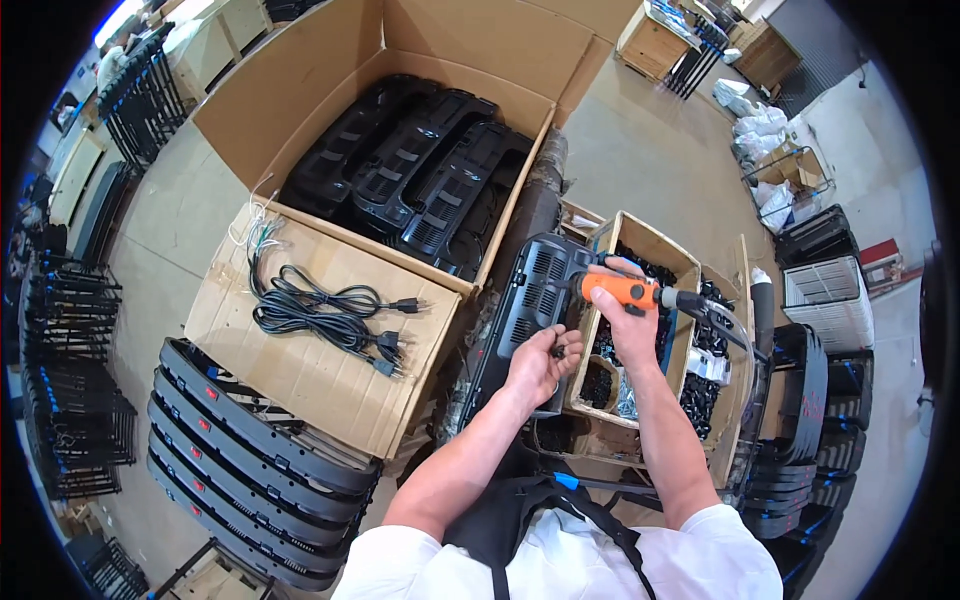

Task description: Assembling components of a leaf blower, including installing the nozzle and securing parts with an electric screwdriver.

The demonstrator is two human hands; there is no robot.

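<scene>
My right hand (634, 330) is wrapped round an orange power screwdriver (618, 289) lying sideways, its front end pointing left. That front end is over the right edge of a black vented plastic cover (538, 292), and I cannot tell whether it touches. At the cover's lower right is my left hand (540, 372), palm partly up, fingers curled. Something small and dark shows at its fingertips, too small to name. A dark hose or cable (728, 325) runs from the driver's back end to the right.
Right of the cover, wooden bins (690, 262) hold small black parts and screws. A large cardboard box (510, 225) at the back holds several black covers. Black power cords (320, 305) lie on cardboard (225, 310) at left, above stacked curved black panels (250, 440).
</scene>
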